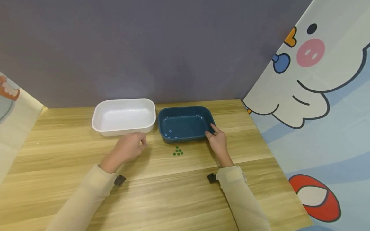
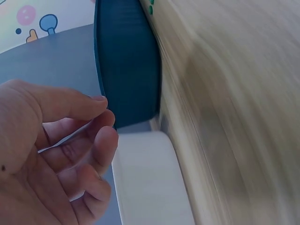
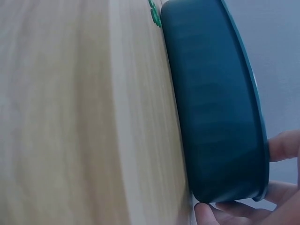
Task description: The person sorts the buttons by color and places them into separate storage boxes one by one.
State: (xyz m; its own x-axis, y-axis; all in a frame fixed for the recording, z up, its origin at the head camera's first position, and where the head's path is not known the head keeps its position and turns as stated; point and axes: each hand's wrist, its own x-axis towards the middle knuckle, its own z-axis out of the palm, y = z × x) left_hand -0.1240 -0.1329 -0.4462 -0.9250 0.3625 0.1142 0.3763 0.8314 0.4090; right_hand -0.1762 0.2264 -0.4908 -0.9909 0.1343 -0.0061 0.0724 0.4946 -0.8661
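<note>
My right hand (image 1: pixel 218 142) grips the near right corner of a dark teal rectangular tray (image 1: pixel 185 110). In the right wrist view, some of its fingertips show against the end wall of that tray (image 3: pixel 218 103). A few small blue rings (image 1: pixel 170 131) lie in the tray's left part. My left hand (image 1: pixel 130 148) is over the table in front of a white tray (image 1: pixel 124 131). Its fingers are loosely curled, thumb tip close to the index fingertip, and nothing shows between them in the left wrist view. Several small green rings (image 1: pixel 178 151) form a triangle before the teal tray.
Both trays stand side by side at the back of a wood-grain table (image 1: pixel 162 202), near a grey upright panel (image 1: pixel 144 51). A white and blue panel with cartoon figures (image 1: pixel 323 128) borders the right side, and another printed panel (image 1: pixel 11 128) the left.
</note>
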